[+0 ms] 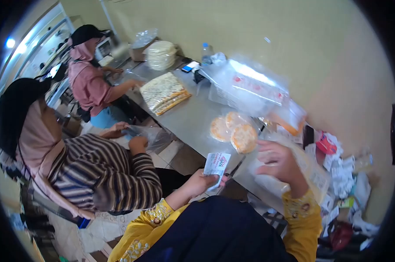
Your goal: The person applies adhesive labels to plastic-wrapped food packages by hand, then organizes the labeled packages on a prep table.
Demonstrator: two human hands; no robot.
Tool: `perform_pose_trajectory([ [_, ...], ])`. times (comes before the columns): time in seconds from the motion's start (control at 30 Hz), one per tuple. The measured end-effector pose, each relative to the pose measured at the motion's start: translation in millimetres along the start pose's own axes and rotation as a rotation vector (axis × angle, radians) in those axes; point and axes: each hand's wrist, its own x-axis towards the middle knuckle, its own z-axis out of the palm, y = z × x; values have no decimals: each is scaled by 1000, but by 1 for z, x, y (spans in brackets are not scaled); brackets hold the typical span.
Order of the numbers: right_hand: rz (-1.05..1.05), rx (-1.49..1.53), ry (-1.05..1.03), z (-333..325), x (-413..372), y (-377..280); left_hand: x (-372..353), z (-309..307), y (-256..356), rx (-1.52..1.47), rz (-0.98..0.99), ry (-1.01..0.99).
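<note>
My left hand (201, 183) is closed on a stack of printed labels (217, 168), white with red and dark lettering, held over the table's near edge. My right hand (278, 161) is raised over the right part of the table, slightly blurred. Its fingers are curled, with thumb and fingertips apart and nothing clear between them. Just beyond its fingertips lies a clear plastic pack of round flat breads (244, 138), pale with orange-brown patches; three rounds show. Under and beside my right hand is a sheet of clear plastic packaging (308, 168).
A person in a striped top (105, 174) handles a clear bag (151, 137) at my left. Farther on, a person in pink (91, 85) works near stacked square flat breads (163, 94). Plastic bags (250, 85) lie along the wall, and crumpled wrappers (343, 174) are piled right.
</note>
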Motion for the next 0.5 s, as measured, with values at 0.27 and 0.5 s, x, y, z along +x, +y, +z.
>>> perform_pose_trajectory([
  [0.27,-65,-487,-285,105,37,-22,-17,-14,-3,832,394,0],
  [0.5,62,-78,-231,98,1,17,-16,-5,-6,696,254,-233],
])
